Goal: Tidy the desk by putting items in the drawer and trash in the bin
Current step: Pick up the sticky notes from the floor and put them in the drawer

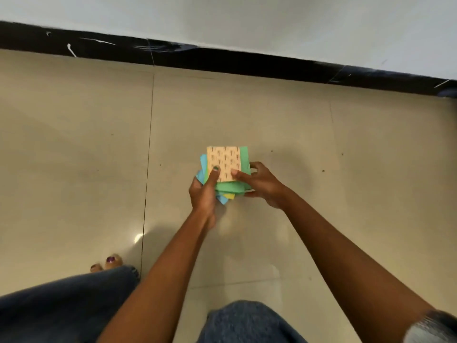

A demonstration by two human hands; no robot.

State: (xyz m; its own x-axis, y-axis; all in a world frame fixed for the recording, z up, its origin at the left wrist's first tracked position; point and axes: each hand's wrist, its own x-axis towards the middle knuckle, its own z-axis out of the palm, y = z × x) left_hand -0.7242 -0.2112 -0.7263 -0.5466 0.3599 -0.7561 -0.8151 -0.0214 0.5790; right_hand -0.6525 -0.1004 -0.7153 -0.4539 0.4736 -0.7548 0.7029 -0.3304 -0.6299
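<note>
My 2 hands share the paper stack above the floor: left hand thumb-pinches its near-left corner, right hand grips the right edge; neither drawer nor bin shows.

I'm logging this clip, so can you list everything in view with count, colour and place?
paper squares: one fanned stack, count unclear; patterned peach on top, green, blue, yellow beneath; held above the floor, centre
floor tiles: beige, glossy, across the view
skirting: one, black, along the wall foot
wall: pale grey, top
left hand: one, thumb on the top sheet
right hand: one, grip on the stack's right edge
jeans: blue, bottom
foot: bare, painted nails, lower left
</note>
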